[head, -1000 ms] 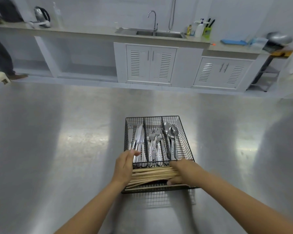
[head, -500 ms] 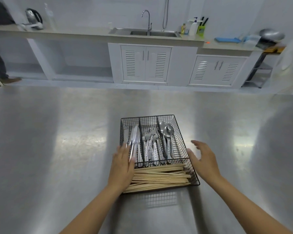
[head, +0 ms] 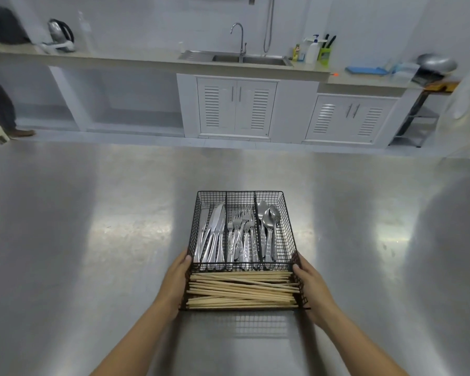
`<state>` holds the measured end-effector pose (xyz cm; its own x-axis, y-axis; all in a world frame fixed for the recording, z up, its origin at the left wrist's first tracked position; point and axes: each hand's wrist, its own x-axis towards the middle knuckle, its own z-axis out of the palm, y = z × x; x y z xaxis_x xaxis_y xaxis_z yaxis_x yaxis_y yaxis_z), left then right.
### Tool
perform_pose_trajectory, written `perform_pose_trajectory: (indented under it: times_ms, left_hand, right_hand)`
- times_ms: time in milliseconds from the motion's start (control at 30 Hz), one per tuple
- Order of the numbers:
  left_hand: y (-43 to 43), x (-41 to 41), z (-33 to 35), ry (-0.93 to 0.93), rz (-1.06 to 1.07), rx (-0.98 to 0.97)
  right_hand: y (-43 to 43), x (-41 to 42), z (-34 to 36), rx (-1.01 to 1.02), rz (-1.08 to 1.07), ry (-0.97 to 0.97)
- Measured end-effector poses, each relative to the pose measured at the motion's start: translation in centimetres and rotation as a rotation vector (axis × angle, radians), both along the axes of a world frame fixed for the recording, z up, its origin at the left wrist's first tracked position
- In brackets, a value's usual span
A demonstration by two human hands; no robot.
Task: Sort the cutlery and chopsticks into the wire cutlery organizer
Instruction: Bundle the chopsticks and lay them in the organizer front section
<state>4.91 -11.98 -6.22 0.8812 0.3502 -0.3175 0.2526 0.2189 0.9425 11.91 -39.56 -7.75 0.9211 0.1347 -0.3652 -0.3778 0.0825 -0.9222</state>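
The sorting looks finished, judging by how everything lies inside the black wire-mesh cutlery organizer, which sits on the brushed stainless steel tabletop and serves here as the landmark for everything else. In its far-left compartment lie the shiny steel table knives, blades pointing away from the person; the middle far compartment holds the steel forks, tines away; the far-right one holds the steel spoons, bowls away. The long cross compartment at the organizer's near end is filled with pale wooden chopsticks, laid sideways in a loose stack (a few sit a little askew, yet all appear to be within the wire walls). No loose piece shows on the tabletop around the organizer, so nothing seems left to sort. The left hand presses flat against the organizer's left wall at its near end, fingers extended along the mesh, and the right hand does the same on the right wall, so the organizer is held between the two palms. What remains, I judge, is only to square it up or carry it off.
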Motion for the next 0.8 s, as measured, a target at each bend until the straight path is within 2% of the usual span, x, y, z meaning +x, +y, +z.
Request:
perform_pose_trajectory:
  times_ms: [200, 233, 333, 400, 500, 600, 733, 800]
  left_hand:
    - [1.3, 0.0, 1.5, -0.016, 0.011, -0.206]
    - [1.4, -0.1, 1.4, -0.019, 0.049, -0.256]
    - [2.1, -0.6, 0.6, -0.007, 0.342, -0.332]
    - [2.3, -1.2, 0.2, -0.013, 0.416, -0.349]
    - [1.6, -1.5, 0.3, -0.022, 0.365, -0.374]
    - [1.3, -1.5, 0.9, -0.041, 0.221, -0.418]
    - [1.5, -1.3, 1.3, -0.048, -0.012, -0.31]
    - [1.9, -1.1, 0.9, -0.044, -0.056, -0.287]
  right_hand:
    - [2.4, -0.8, -0.5, -0.063, -0.051, -0.041]
    - [2.5, -1.0, -0.6, -0.077, -0.064, -0.043]
    - [2.5, -1.3, -0.8, -0.093, -0.09, -0.057]
    - [2.6, -1.3, -0.5, -0.098, -0.096, -0.068]
    - [2.8, -1.3, 0.0, -0.09, -0.107, -0.066]
    - [2.9, -1.3, 0.2, -0.072, -0.104, -0.051]
    - [2.8, -1.4, 0.3, -0.101, -0.086, -0.058]
    - [2.7, -1.4, 0.2, -0.149, -0.066, -0.078]
